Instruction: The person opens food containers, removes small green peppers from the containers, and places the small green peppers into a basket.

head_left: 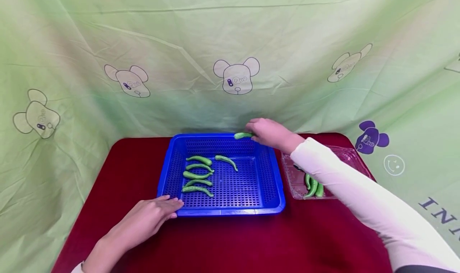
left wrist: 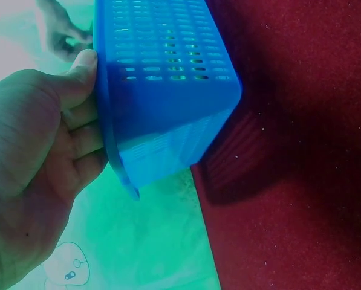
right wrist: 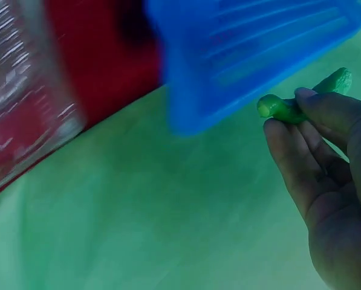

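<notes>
One small green chili pepper (head_left: 242,135) is pinched in the curled fingers of the right hand (head_left: 270,133), just over the far rim of the blue plastic basket with holes (head_left: 266,173). Five more green peppers lie inside the basket: four in a neat row (head_left: 197,176) on the left and one (head_left: 226,161) beside them. The left hand (head_left: 154,214) is laid flat with straight fingers against the near left corner of the basket, and nothing is gripped by it. A few peppers (head_left: 312,186) are left in the clear plastic tray (head_left: 350,155) on the red tablecloth (head_left: 230,241). The held pepper could be dropped behind the basket, because it is so close to the back edge. The neat row could be knocked if the basket is bumped.
</notes>
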`<state>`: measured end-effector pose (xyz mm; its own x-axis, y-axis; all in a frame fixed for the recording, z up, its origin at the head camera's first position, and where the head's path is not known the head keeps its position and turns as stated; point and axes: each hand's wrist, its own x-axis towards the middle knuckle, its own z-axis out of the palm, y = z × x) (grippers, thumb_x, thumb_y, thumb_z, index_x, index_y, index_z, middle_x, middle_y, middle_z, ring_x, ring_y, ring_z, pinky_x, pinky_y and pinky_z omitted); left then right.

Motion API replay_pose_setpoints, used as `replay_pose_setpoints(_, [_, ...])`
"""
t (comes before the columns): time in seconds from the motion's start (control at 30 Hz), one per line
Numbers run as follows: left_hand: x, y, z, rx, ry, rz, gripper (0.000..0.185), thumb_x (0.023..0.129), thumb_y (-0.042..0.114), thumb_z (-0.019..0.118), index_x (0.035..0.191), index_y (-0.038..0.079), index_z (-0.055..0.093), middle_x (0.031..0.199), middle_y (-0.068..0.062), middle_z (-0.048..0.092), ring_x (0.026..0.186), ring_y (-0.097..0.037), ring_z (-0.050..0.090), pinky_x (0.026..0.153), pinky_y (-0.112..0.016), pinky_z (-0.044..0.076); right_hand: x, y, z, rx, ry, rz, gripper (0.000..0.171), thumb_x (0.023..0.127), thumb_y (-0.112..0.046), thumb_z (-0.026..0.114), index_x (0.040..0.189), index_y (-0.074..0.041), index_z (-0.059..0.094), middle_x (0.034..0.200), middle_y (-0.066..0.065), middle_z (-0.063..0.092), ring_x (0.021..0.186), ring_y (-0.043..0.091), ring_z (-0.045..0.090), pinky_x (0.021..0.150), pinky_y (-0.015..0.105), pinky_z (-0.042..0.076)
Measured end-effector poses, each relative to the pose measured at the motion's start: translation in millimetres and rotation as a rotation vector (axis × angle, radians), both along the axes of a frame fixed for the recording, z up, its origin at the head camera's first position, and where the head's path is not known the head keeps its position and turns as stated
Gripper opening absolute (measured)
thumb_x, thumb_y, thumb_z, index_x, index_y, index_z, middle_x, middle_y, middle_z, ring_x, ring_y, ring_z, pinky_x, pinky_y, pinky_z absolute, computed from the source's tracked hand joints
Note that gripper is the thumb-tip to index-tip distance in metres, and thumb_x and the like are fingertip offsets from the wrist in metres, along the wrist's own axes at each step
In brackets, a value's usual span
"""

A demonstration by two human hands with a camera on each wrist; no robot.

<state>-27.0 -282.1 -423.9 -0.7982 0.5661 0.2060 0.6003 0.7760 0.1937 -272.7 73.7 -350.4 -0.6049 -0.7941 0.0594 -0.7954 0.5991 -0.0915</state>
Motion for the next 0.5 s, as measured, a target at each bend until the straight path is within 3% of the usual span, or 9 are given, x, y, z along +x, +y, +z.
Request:
replay_pose_setpoints(0.3, [-0.2,2,-2.2,0.01,0.001,0.0,0.031,0.092,0.018,0.075,0.123,0.012,0.076,0.121,-0.002,0.077,0.115,-0.027,0.073,0.096,-0.043,0.061,25.2,-63,-35.4,0.094,0.109,0.089,0.009,0.086,0.004,0.067,0.089,-0.005,0.068,0.087,0.011,0.07,0.08,0.03,0.071,0.07,0.043,0.062])
replay_pose_setpoints(0.5, [1.8,3,-0.5,0.009,-0.029,0.018,0.032,0.093,0.019,0.075,0.124,0.014,0.076,0.122,-0.001,0.076,0.116,-0.027,0.072,0.096,-0.043,0.061,42.5,-87,-57.9,0.191,0.009,0.021,0.013,0.091,0.003,0.063,0.086,-0.007,0.069,0.091,0.012,0.074,0.084,0.03,0.073,0.074,0.043,0.063])
